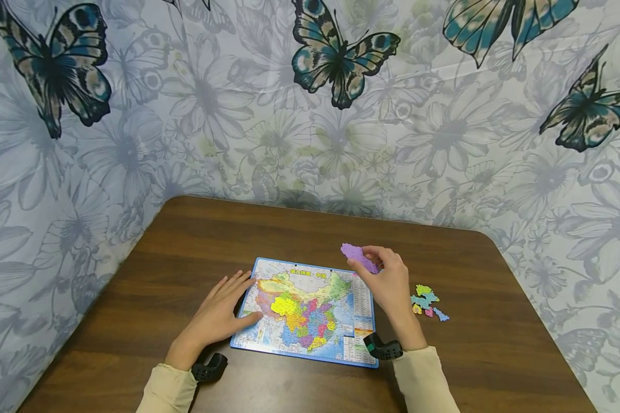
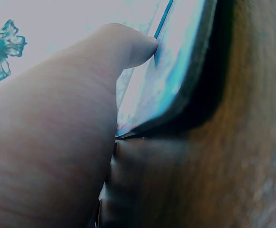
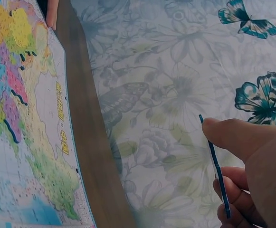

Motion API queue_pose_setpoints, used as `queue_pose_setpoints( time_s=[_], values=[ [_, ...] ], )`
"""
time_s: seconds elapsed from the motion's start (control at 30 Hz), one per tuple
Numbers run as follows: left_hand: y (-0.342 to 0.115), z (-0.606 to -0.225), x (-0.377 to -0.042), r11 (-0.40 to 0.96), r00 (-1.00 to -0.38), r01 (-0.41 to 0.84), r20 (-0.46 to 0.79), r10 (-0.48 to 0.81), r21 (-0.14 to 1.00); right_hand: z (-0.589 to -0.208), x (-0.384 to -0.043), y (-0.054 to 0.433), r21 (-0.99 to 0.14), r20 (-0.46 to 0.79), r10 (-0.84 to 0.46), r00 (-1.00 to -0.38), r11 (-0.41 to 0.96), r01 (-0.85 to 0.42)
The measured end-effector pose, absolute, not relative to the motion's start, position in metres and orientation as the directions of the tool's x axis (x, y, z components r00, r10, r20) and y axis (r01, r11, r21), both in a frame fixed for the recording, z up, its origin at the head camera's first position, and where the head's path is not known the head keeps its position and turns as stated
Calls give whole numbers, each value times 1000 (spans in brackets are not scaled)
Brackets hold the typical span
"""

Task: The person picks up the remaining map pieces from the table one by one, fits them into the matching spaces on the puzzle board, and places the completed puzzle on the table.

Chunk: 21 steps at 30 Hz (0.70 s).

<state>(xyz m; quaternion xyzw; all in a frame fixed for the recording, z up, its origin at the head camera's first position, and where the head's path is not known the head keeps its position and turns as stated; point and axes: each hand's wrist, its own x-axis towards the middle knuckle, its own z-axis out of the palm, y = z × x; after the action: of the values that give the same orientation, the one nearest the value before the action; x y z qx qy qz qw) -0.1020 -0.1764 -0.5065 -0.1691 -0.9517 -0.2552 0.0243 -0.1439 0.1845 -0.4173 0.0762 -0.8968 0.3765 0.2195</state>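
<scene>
A map puzzle board [image 1: 346, 321] with a blue border lies on the table, several coloured pieces set in its middle. My left hand [image 1: 214, 312] rests at its left edge with fingers spread; in the left wrist view the thumb [image 2: 133, 45] touches the board close to a corner. Above the board's upper right corner, my right hand [image 1: 391, 281] pinches a purple puzzle piece [image 1: 352, 251] between thumb and fingers. From the right wrist, that piece [image 3: 215, 161] appears edge-on as a thin dark blue strip, held off the board.
Several small loose puzzle pieces [image 1: 425, 298], yellow, blue and pink, lie right of the board. The brown wooden table [image 1: 212, 229] ends at the back against a wall covering [image 1: 206, 115] printed with flowers and butterflies. Each wrist wears a black band [image 1: 210, 369].
</scene>
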Motion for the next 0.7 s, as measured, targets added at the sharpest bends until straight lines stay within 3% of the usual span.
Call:
queue_pose_setpoints(
  time_s=[0.7],
  values=[
    [-175,-505,-101,806,-938,343,137,318,482,-430,-137,150,-628,413,-79,-907,697,-346]
  ],
)
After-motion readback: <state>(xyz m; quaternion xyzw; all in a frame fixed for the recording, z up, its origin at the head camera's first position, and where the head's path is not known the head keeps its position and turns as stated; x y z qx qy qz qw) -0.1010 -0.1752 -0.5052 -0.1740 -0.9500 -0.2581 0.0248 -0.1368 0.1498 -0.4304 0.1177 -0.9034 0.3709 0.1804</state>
